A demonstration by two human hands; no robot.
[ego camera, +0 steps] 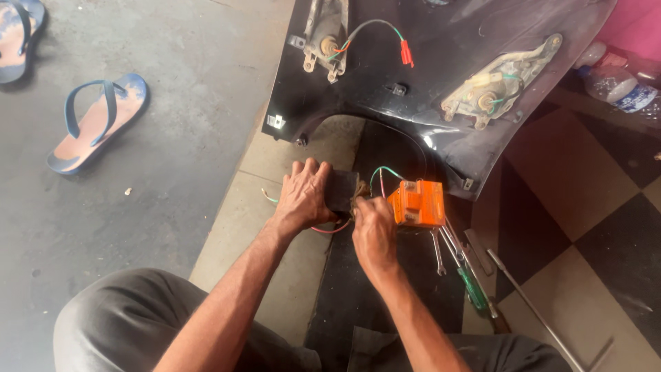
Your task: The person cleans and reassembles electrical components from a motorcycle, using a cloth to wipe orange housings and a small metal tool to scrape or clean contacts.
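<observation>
My left hand lies fingers curled over the black box on the floor, below the panel edge. My right hand pinches its wires beside the orange unit. Tugging hard could snap a thin lead or skid the box.

Grey concrete floor — checkered tiles beside.

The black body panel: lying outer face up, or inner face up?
Inner face up. The black body panel shows the bare backs of two lamp housings, with wires exposed.
</observation>
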